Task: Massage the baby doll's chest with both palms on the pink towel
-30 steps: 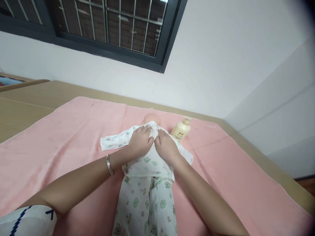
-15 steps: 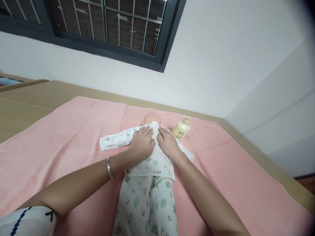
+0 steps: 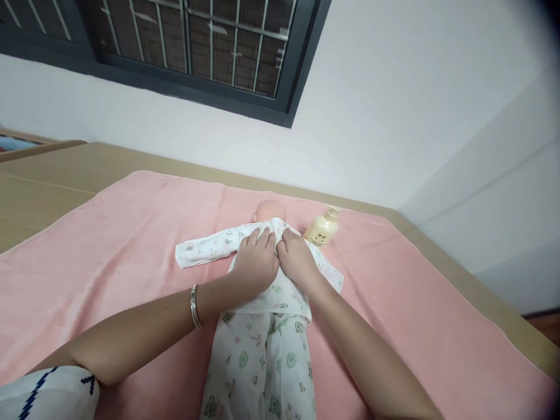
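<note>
Currently, head view: the person's two bare hands rest side by side on a dressed baby doll [image 3: 282, 297].
Doll: lying on the pink cloth [image 3: 126, 233] at lower middle, its round bald head [image 3: 270, 210] toward the wall [image 3: 371, 105], the trouser legs running off the bottom edge; I cannot tell which way it faces.
Pyjamas: white shirt and matching trousers [image 3: 245, 367], printed with green and pinkish figures.
Sleeves: one stretched out flat to the left, the other slanting down to the right.
Left hand [image 3: 256, 262]: palm down on the upper shirt, fingers extended with narrow gaps between them; silver bangle [image 3: 195, 306] at the wrist.
Right hand [image 3: 297, 259]: palm down just beside the left, fingers reaching forward, set close together, tips near the collar.
Pump bottle [image 3: 322, 228]: pale yellow with dark print, near the doll's head and right sleeve.
Desk [image 3: 65, 166]: light wood, showing around the cloth.
Window [image 3: 280, 111]: dark-framed, barred, above the desk.
</note>
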`<state>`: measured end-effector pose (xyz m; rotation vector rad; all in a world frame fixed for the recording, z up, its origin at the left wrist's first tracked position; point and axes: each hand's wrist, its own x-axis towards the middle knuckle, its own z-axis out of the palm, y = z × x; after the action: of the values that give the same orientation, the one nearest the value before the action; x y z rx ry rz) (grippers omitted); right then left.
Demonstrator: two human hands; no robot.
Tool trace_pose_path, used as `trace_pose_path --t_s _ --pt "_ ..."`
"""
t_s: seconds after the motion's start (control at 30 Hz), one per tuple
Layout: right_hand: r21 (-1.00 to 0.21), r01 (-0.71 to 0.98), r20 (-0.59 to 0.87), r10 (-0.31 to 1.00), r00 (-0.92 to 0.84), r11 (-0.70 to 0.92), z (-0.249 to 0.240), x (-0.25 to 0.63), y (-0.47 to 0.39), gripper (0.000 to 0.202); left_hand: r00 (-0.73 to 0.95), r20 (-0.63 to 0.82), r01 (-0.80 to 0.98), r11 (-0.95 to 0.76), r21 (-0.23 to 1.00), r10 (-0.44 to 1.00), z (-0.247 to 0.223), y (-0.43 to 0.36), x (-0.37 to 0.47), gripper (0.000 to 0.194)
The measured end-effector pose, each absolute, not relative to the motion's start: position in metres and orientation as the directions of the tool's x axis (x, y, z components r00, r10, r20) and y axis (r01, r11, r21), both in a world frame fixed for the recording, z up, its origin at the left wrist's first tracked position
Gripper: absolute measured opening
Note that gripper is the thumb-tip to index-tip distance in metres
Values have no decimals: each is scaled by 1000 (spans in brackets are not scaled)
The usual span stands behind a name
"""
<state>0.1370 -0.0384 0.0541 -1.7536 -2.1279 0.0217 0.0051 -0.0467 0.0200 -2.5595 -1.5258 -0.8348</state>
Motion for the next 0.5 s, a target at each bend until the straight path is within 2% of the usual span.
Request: trace_pose_path --t_s 0.27,0.37,0.5 --pt "-219 946 263 948 -178 239 55 128 -55 44 408 428 769 -556 315 807 26 -16 -10 46" --pt "-263 932 266 947 -181 251 54 130 -52 45 401 414 755 -551 355 817 23 -7 -11 43" --pt "-351 891 298 936 -185 288 47 138 -37 48 353 420 777 -512 366 836 17 -8 -8 50"
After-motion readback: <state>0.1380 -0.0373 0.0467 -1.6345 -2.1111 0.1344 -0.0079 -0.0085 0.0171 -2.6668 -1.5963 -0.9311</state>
